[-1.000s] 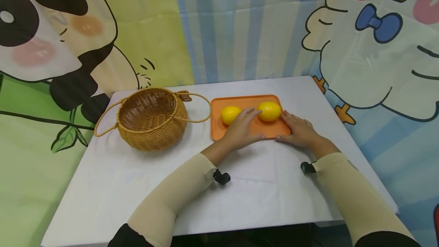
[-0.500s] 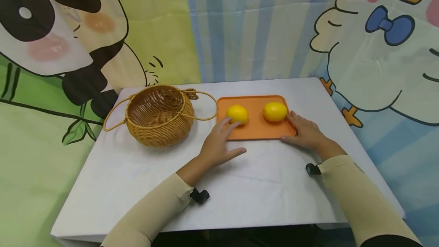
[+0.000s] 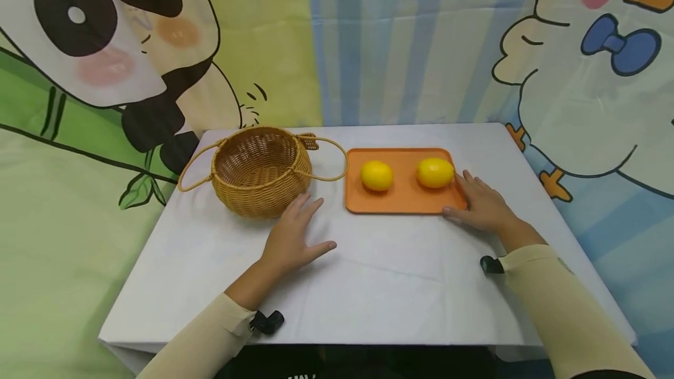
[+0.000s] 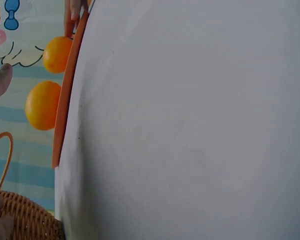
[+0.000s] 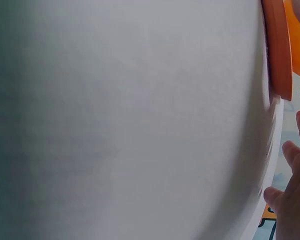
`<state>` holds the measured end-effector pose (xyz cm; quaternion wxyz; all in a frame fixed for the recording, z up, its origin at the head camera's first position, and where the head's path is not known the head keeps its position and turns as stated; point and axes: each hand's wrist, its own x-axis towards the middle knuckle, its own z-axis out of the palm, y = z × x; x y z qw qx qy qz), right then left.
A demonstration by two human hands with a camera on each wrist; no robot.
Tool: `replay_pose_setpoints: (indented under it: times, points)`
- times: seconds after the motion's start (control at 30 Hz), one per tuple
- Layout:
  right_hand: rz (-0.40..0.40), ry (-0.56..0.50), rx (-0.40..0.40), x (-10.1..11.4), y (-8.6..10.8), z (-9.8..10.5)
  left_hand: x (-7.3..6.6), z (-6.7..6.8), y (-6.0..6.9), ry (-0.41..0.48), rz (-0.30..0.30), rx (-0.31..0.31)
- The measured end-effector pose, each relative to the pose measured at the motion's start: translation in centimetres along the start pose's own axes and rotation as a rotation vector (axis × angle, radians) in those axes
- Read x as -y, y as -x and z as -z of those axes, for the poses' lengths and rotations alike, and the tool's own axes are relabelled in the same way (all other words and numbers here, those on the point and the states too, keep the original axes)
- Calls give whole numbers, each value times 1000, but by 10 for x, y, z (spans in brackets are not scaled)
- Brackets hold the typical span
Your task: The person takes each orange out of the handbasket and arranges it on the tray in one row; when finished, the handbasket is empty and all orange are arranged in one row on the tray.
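Two yellow lemons, the left lemon (image 3: pixel 376 176) and the right lemon (image 3: pixel 434 172), lie apart on an orange tray (image 3: pixel 404 202). My right hand (image 3: pixel 487 206) is at the tray's right end, fingers extended and thumb by the front corner; whether it touches the tray I cannot tell. To the left, my left hand (image 3: pixel 289 244) holds nothing, its thumb spread from the fingers. Its fingertips are just in front of a round wicker basket (image 3: pixel 258 195), whose two loop handles stick out sideways. Part of that basket (image 4: pixel 27 215) shows low in the left wrist view.
A white cloth covers the table (image 3: pixel 379 285), which ends at a front edge near the body. Behind it hangs a cartoon-printed curtain (image 3: pixel 379 40). The basket's right handle (image 3: pixel 337 177) reaches close to the tray's left side.
My left hand has moved left, from over the tray between the lemons to the front of the basket. The right hand stays at the tray's right end. The head view has shifted slightly.
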<state>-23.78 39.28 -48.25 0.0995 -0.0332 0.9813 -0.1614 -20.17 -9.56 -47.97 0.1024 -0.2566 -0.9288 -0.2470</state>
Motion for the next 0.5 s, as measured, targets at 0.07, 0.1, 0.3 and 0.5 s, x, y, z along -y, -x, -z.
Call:
replay_pose_setpoints:
  times: [0.07,0.1,0.3,0.5]
  points:
    - [-6,2,-9,-3,3,3,4,4,6,-33,-24,4]
    - [-8,7,-15,-4,4,5,5,6,9,-54,-37,0]
    - [-37,51,-22,-17,10,8,17,23,22,-144,-62,-67]
    - [-66,50,-18,-25,16,9,39,51,31,-206,20,-156]
